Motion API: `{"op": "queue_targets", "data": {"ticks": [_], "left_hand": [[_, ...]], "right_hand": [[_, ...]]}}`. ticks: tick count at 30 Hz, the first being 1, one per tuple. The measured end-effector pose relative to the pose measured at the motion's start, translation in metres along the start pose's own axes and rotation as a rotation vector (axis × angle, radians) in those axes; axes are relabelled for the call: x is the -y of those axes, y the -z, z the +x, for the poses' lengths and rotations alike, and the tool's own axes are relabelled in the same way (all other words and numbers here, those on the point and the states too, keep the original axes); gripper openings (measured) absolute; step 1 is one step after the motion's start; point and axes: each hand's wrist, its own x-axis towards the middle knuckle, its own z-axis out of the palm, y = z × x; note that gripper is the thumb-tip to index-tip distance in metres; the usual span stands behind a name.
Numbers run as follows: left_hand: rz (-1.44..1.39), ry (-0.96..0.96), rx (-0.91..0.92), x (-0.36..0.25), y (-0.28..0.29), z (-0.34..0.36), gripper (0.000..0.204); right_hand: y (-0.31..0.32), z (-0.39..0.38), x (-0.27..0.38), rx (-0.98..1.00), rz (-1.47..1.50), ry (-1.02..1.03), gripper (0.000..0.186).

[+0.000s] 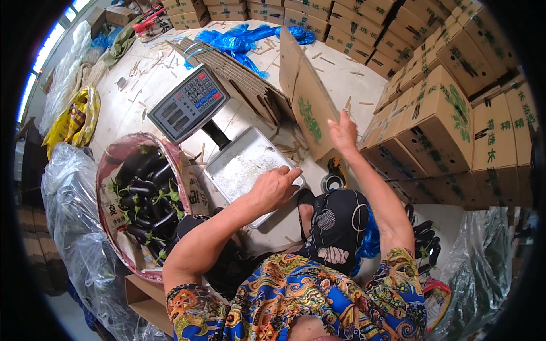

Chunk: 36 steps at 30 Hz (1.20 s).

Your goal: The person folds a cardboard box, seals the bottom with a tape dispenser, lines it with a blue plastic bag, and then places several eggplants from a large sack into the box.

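The carton [302, 94] is brown with green print, and the boxes [433, 133] at the right are brown too, printed in green and black. The eggplants [166, 223] at the left are almost black with green stems [173, 194]. The scale [181, 112] is grey with blue and red keys [205, 102], and the near shirt [318, 287] has swirls of blue, orange and black.

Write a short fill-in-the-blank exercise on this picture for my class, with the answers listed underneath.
The cardboard sheet with green print is held by the ____ hand.
The left hand is at the silver tray of a ____.
The dark vegetables in the round sack are ____.
Crumpled plastic beyond the row of flattened boxes is coloured ____.

Missing words: right; scale; eggplants; blue.
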Motion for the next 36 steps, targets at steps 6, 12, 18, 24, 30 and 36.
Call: {"op": "queue_targets", "data": {"ticks": [6, 12, 18, 24, 30, 36], "left_hand": [[-0.202, 0.034, -0.128, 0.019, -0.003, 0.023, 0.045], [-0.375, 0.181, -0.171, 0.053, -0.011, 0.041, 0.053], [-0.531, 0.35, -0.194, 0.07, -0.021, 0.065, 0.073], [-0.704, 0.366, -0.314, 0.061, -0.024, 0.091, 0.082], [-0.24, 0.169, -0.548, 0.051, -0.028, 0.113, 0.081], [-0.099, 0.103, -0.624, 0.07, -0.028, 0.137, 0.061]], "right_hand": [[-0.023, 0.042, 0.032, 0.069, 0.148, -0.094, 0.048], [-0.041, 0.06, 0.052, 0.125, 0.451, -0.265, 0.047], [-0.056, 0.065, 0.054, 0.328, 1.094, -0.305, 0.04], [-0.049, 0.074, 0.033, 0.517, 1.257, -0.399, 0.042], [-0.026, 0.071, 0.044, 0.032, 0.21, 0.184, 0.041], [-0.012, 0.095, 0.042, 0.279, -0.242, 0.161, 0.036]]}}
